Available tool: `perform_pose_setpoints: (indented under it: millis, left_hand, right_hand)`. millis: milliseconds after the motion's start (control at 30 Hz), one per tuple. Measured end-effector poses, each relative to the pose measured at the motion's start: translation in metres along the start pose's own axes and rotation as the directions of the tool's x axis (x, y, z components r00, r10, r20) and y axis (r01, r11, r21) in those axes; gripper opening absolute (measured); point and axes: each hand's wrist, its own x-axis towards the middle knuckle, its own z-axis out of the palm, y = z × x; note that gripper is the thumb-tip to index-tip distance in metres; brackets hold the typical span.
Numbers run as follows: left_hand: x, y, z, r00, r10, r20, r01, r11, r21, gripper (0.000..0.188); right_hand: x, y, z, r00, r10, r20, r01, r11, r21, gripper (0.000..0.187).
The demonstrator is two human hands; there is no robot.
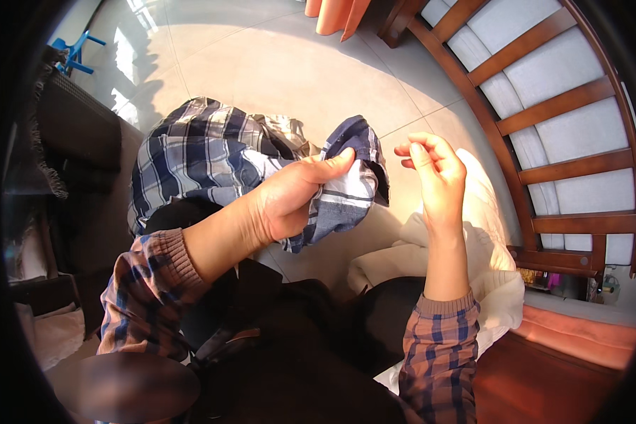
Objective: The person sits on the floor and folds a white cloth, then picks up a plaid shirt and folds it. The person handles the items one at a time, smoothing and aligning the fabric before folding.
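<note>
My left hand point(297, 187) is closed round a folded end of a navy, white and grey plaid shirt point(205, 152), its thumb pressed on top. That end point(357, 173) sticks out past the thumb and looks like a cuff or collar; I cannot tell which. The rest of the garment hangs in a heap to the left, beyond my left forearm. Raised a little to the right of the held end, apart from it, is my right hand point(439, 173). Its thumb and fingers are bent together in a pinch; anything between them is too small to make out.
Cream cloth point(396, 265) lies by my right forearm. A brown wooden slatted frame with pale cushions point(558, 99) curves along the right. Dark furniture point(85, 134) stands at left, with a blue stool point(81, 53) behind it. Orange fabric point(336, 14) hangs at the far edge above the tiled floor.
</note>
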Motion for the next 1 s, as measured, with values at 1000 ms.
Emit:
perform_pose_setpoints:
  millis: [1000]
  left_hand:
    - [-0.007, 0.014, 0.005, 0.967, 0.117, -0.226, -0.052, 0.961, 0.273, 0.02]
  right_hand:
    - [-0.021, -0.026, 0.027, 0.776, -0.585, 0.235, 0.63, 0.707, -0.321, 0.02]
